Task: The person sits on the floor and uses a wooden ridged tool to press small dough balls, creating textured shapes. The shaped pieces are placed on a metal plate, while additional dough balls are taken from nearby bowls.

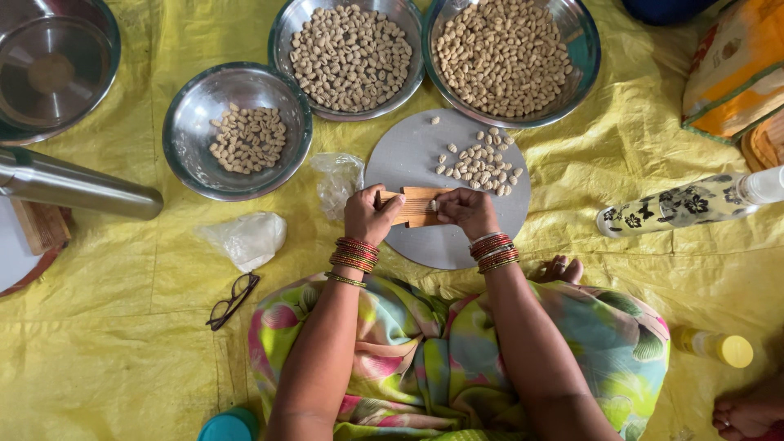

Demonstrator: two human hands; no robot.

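Hands first, nearest to us: our left hand point(369, 216) gripped one end of a small ridged wooden board point(414, 206), fingers closed around it, seemingly to keep it steady above the round grey plate point(425, 245). Our right hand point(465, 211) was pinched shut on a small pale piece of dough point(434, 206), pressing it against the grooves at the board's other end. That piece looked cream-coloured and tiny, mostly hidden under the thumb, so we could not tell its exact shape.

Just beyond the board, a loose heap of shaped pieces point(480, 163) lay on the far part of the plate, likely dropped there because it sat right past the board's edge. They were pale beige, oval and small, each much like the next.

Farther out stood three steel bowls on the yellow sheet point(122, 327) that covered the floor: a left bowl point(237, 131) holding only a small pile, a middle bowl point(349, 55) nearly full, and a right bowl point(510, 57) filled highest. All three were within arm's reach of the plate, we judged for easy emptying.

Off to the side lay a pair of glasses point(233, 300) and a flowered bottle point(686, 204).
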